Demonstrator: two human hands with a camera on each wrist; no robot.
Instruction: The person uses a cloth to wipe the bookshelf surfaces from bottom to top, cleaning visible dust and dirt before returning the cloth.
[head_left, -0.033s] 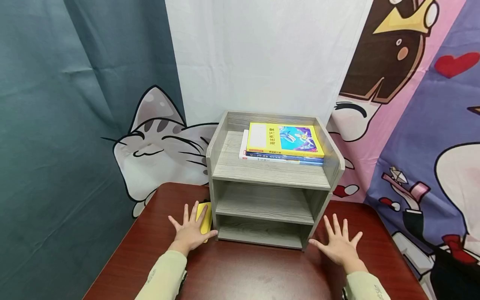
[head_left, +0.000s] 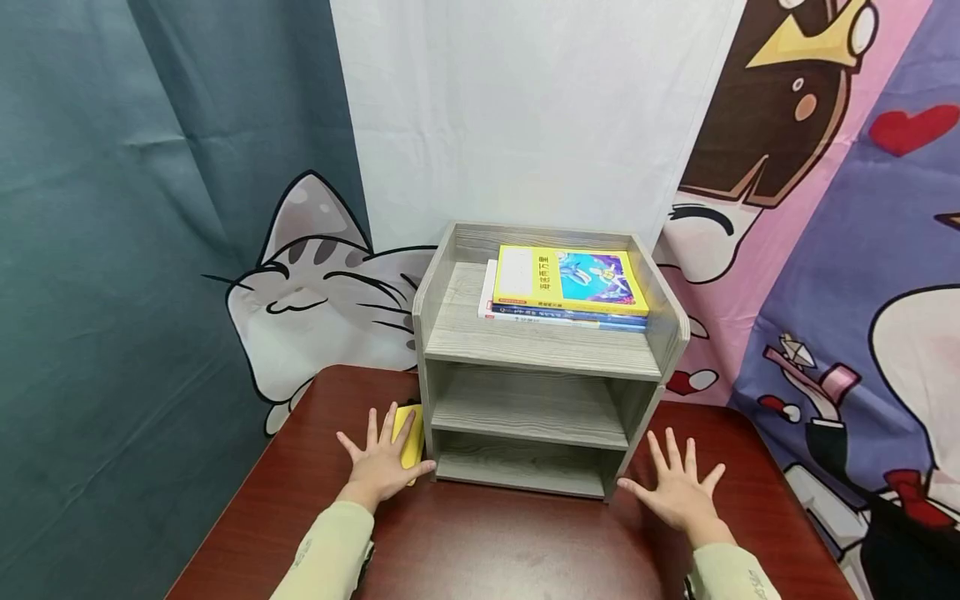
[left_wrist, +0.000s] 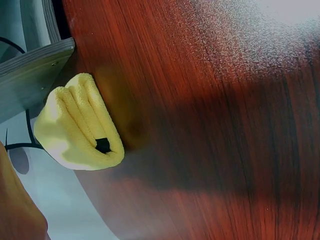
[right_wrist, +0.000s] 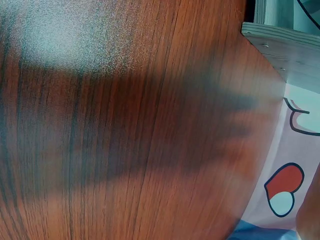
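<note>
My left hand is spread wide with straight fingers, left of a small grey wood-grain shelf. Its fingers overlap a folded yellow cloth in the head view. In the left wrist view the cloth lies folded in thick layers on the table beside the shelf's side panel, with a small black patch at its fold; only an edge of the hand shows there. My right hand, fingers also fanned out, is at the shelf's right front corner and holds nothing. Its shadow falls on the table in the right wrist view.
On the shelf's top tier lies a stack of books, a yellow book uppermost with blue and white ones beneath. Below are two compartments. The shelf stands on a dark red wooden table. Printed cartoon curtains hang close behind and on both sides.
</note>
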